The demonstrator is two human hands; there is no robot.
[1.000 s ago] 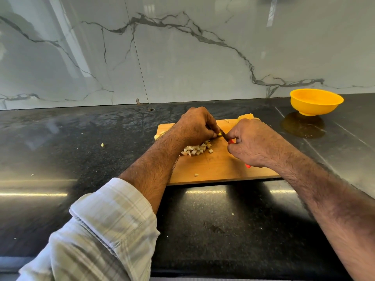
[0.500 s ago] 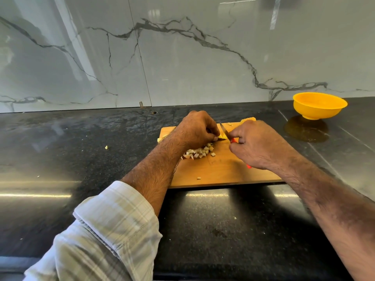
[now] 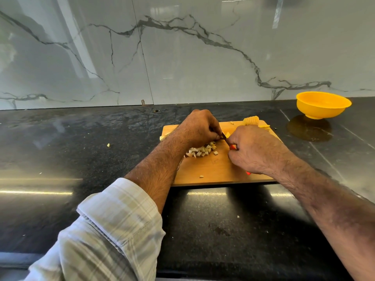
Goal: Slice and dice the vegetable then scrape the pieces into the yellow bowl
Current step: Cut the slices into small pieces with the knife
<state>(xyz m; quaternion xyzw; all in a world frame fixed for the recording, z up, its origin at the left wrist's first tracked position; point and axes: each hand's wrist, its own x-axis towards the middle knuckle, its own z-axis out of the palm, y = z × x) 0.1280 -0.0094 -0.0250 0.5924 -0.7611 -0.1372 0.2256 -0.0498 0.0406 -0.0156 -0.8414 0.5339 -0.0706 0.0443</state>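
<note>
The right hand (image 3: pixel 256 150) is curled around a knife (image 3: pixel 224 136) with a red handle; only a bit of the red shows between the fingers and below the palm, and the short dark blade pokes out toward the other hand. The left hand (image 3: pixel 199 128) is bunched with its fingertips pinching a small piece of the vegetable (image 3: pixel 227 134) right against the blade; most of that piece is hidden by the fingers. Just under the left hand lies a pile of diced pieces (image 3: pixel 202 151), pale with brownish edges, with one stray cube (image 3: pixel 201 176) near the front edge. All this sits on a wooden cutting board (image 3: pixel 211 169). At the board's far right corner, behind the right hand, rest yellow ridged slices (image 3: pixel 251 120). The board lies on a dark stone counter (image 3: pixel 81 159), where a single crumb (image 3: pixel 108 145) sits well to the left. The yellow bowl (image 3: pixel 322 105) stands apart at the far right, near the marble wall (image 3: pixel 182 57). A rolled checked sleeve (image 3: pixel 113 226) covers the left forearm
</note>
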